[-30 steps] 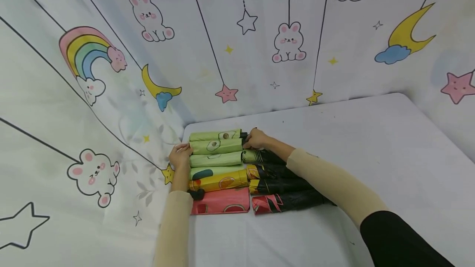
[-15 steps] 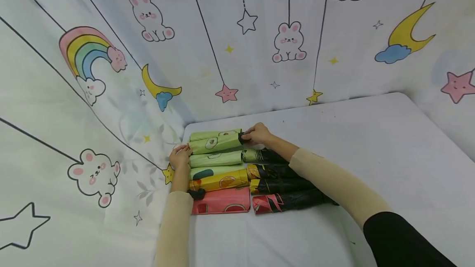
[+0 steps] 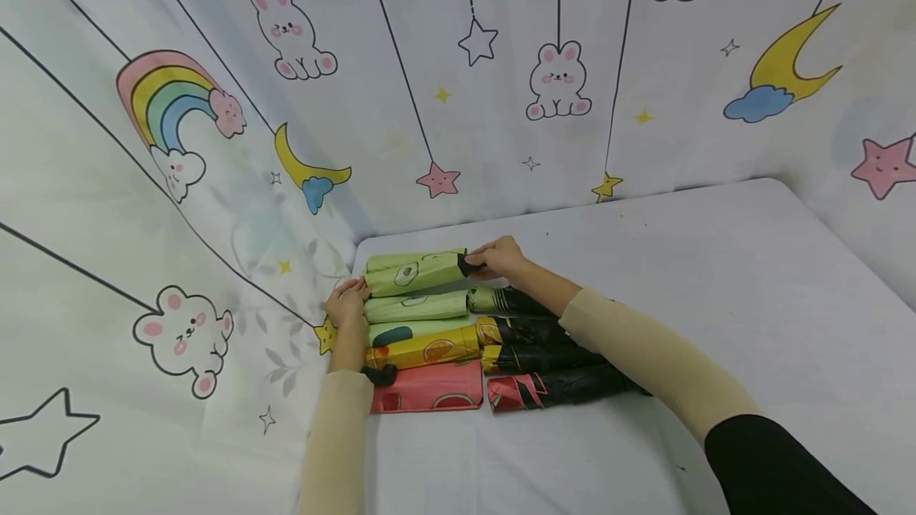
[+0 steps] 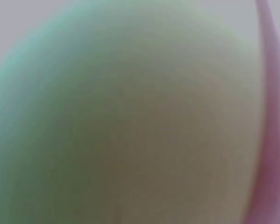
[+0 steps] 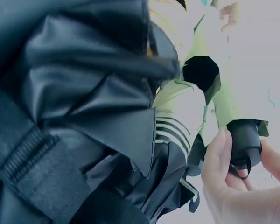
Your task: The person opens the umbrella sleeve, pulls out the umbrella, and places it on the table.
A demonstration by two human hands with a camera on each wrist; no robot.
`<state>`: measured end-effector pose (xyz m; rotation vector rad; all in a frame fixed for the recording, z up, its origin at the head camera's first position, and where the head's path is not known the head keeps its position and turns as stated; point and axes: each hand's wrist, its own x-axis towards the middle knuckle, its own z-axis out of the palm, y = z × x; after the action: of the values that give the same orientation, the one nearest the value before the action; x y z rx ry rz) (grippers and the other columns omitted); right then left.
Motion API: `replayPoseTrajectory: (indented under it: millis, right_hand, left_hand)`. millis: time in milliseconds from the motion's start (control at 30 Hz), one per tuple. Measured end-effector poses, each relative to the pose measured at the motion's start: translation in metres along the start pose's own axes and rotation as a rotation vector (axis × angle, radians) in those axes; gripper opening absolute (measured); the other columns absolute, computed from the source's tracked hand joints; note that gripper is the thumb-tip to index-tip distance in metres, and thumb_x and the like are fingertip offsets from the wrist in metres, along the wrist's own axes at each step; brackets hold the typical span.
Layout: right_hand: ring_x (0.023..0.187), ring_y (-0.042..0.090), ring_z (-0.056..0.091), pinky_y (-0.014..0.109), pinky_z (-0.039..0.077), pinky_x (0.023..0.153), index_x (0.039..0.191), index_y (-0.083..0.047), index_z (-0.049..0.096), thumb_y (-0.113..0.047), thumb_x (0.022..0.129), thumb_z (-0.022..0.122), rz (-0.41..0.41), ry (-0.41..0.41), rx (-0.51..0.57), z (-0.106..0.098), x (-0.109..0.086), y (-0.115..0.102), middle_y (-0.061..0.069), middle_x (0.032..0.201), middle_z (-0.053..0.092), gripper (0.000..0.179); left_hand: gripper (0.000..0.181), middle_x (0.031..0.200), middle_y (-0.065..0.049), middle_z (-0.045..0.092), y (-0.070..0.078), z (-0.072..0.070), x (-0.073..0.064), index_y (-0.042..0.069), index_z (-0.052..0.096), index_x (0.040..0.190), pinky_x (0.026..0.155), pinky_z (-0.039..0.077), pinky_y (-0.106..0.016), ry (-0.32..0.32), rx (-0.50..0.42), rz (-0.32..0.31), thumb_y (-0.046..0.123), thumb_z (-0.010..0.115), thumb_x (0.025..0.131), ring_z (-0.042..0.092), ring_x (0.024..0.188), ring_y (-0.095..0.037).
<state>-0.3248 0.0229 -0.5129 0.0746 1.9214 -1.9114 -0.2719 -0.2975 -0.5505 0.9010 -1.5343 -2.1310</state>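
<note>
My right hand (image 3: 504,257) grips the black handle (image 5: 242,140) of a folded umbrella, a small strap loop hanging from its end. The umbrella's green avocado-print sleeve (image 3: 422,272) slants up toward this hand. At the sleeve's far left end my left hand (image 3: 347,300) pinches it with bent fingers. Behind it lies another green sleeve (image 3: 382,261). In front lies a third green sleeve (image 3: 408,307), with a black dome-ended umbrella (image 5: 200,72) seen inside a sleeve in the right wrist view. The left wrist view is blurred.
Nearer lie a yellow orange-print sleeve (image 3: 422,352) and a pink watermelon-print sleeve (image 3: 436,388). To their right, several loosely folded dark umbrellas (image 3: 558,360) lie on the white table (image 3: 701,276). A patterned curtain (image 3: 444,133) borders the back and left.
My right hand has risen slightly and moved right, lifting the right end of the green umbrella. My left hand has stayed at its left end.
</note>
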Motion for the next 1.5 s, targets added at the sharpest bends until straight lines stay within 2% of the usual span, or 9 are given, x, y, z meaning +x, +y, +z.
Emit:
replayPoseTrajectory:
  millis: [200,367,500,767,933,1233,1500]
  right_hand:
    - [0.085,0.028,0.078,0.040,0.065,0.081,0.117,0.004,0.074,-0.011,0.094,0.079,0.017,0.030,0.031,0.001,-0.003,0.000,0.021,0.111,0.075,0.028]
    - [0.082,0.026,0.078,0.041,0.065,0.082,0.119,0.004,0.073,-0.011,0.096,0.078,0.019,0.025,0.051,-0.001,-0.005,0.000,0.022,0.112,0.074,0.028]
    - [0.086,0.029,0.079,0.041,0.065,0.084,0.120,0.005,0.073,-0.010,0.096,0.076,0.012,0.007,0.066,-0.004,-0.007,-0.001,0.023,0.114,0.073,0.028]
    - [0.099,0.038,0.076,0.046,0.063,0.091,0.121,0.007,0.072,-0.007,0.096,0.076,0.016,-0.011,0.114,-0.011,-0.011,-0.005,0.025,0.115,0.073,0.029]
    - [0.101,0.039,0.075,0.046,0.063,0.091,0.122,0.007,0.071,-0.007,0.096,0.076,0.021,-0.006,0.130,-0.014,-0.011,-0.003,0.025,0.115,0.073,0.030]
    - [0.099,0.039,0.076,0.046,0.063,0.090,0.123,0.009,0.070,-0.006,0.096,0.075,0.022,-0.007,0.150,-0.018,-0.017,-0.002,0.026,0.108,0.074,0.031]
    - [0.099,0.039,0.076,0.047,0.063,0.091,0.123,0.009,0.069,-0.006,0.096,0.075,0.011,-0.009,0.150,-0.023,-0.021,-0.004,0.025,0.109,0.074,0.031]
  left_hand:
    - [0.039,0.131,-0.022,0.069,0.000,0.003,-0.001,-0.009,0.061,0.132,0.093,0.060,-0.028,0.024,-0.049,0.023,-0.013,0.068,0.094,0.070,0.119,-0.025]
    - [0.033,0.128,-0.025,0.069,0.000,0.005,-0.002,-0.009,0.064,0.125,0.093,0.061,-0.030,0.032,-0.129,0.066,-0.014,0.069,0.093,0.071,0.117,-0.027]
    - [0.027,0.129,-0.026,0.069,0.001,0.006,-0.002,-0.006,0.067,0.120,0.095,0.060,-0.030,0.023,-0.171,0.074,-0.013,0.068,0.094,0.070,0.119,-0.027]
    - [0.033,0.133,-0.026,0.067,0.008,0.006,-0.006,-0.005,0.063,0.126,0.099,0.058,-0.030,-0.029,-0.189,0.056,-0.015,0.065,0.095,0.066,0.126,-0.029]
    - [0.038,0.135,-0.028,0.064,0.019,0.006,-0.016,-0.008,0.060,0.130,0.102,0.057,-0.034,-0.071,-0.186,0.042,-0.018,0.064,0.094,0.065,0.128,-0.032]
    - [0.039,0.135,-0.029,0.064,0.022,0.008,-0.022,-0.009,0.059,0.131,0.101,0.057,-0.033,-0.074,-0.213,0.036,-0.019,0.063,0.094,0.065,0.128,-0.032]
    - [0.040,0.136,-0.028,0.064,0.016,0.009,-0.020,-0.007,0.060,0.132,0.100,0.057,-0.031,-0.067,-0.182,0.072,-0.018,0.064,0.094,0.064,0.128,-0.031]
